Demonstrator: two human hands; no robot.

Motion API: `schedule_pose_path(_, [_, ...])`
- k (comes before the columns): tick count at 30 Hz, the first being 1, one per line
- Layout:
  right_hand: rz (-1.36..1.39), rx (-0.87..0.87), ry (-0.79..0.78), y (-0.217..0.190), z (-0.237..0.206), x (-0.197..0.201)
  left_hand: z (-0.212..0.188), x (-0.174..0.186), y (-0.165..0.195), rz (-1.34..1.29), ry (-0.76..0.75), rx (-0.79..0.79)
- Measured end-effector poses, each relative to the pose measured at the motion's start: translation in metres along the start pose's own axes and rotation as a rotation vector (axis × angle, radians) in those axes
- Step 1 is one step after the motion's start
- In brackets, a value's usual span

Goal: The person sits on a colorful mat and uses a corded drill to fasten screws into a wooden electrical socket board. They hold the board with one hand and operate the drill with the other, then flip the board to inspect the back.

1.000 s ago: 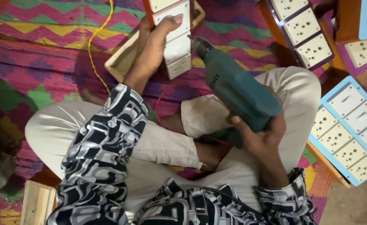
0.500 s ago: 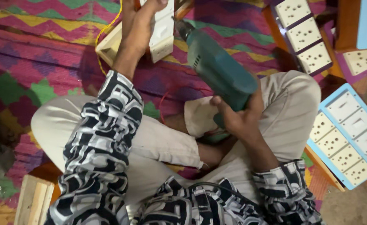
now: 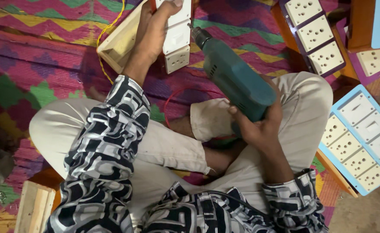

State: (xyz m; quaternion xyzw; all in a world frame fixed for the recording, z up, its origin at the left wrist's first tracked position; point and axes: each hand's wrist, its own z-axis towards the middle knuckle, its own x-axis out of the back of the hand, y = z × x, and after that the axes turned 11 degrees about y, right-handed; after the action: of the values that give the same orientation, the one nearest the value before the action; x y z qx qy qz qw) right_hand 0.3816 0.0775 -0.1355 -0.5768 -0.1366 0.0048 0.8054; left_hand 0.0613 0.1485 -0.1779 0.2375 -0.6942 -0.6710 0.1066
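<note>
Switch panel (image 3: pixel 175 36): a white strip of switch and socket modules lay across the top of an open wooden box (image 3: pixel 121 43), far and slightly left of centre, on the patterned rug (image 3: pixel 47 64).
Left hand (image 3: pixel 153 32): fingers were curled over the panel's left side and the box edge, pressing the panel down; the thumb reached the upper edge of the view.
Electric drill (image 3: pixel 237 82): the teal body was angled from the near right towards the far left, its tip at the panel's right edge; contact appeared likely, but the view was too tight to confirm.
Right hand (image 3: pixel 257 125): closed fully round the drill's grip, held above the person's crossed legs.
Yellow wire (image 3: pixel 108 34): ran from the far edge down past the left end of the box.
Red wire (image 3: pixel 177 97): looped on the rug between the box and the legs.
Dark-framed socket plate (image 3: pixel 315 34): far right, well apart from the drill.
Blue-framed socket plate (image 3: pixel 362 138): at right, just beside the person's knee.
Wooden frame (image 3: pixel 34 207): near left corner.
</note>
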Motion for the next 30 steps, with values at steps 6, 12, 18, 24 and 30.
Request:
schedule_pose_path(6, [0.023, 0.020, -0.018, -0.005, 0.004, -0.005, 0.001, 0.004, -0.007, 0.003, 0.006, 0.014])
schedule_pose_path(12, [0.056, -0.214, 0.079, -0.005, -0.006, 0.003, -0.003, 0.000, -0.027, -0.004, -0.068, 0.073])
schedule_pose_path(18, [0.054, -0.202, 0.031, -0.005, -0.015, 0.011, -0.006, 0.005, -0.055, 0.244, 0.003, -0.164])
schedule_pose_path(24, [0.123, -0.282, 0.021, -0.001, -0.008, 0.003, 0.001, 0.001, -0.070, 0.147, 0.068, -0.089])
schedule_pose_path(30, [0.047, -0.241, -0.015, -0.003, -0.006, 0.001, -0.001, 0.000, -0.067, 0.124, 0.038, -0.070])
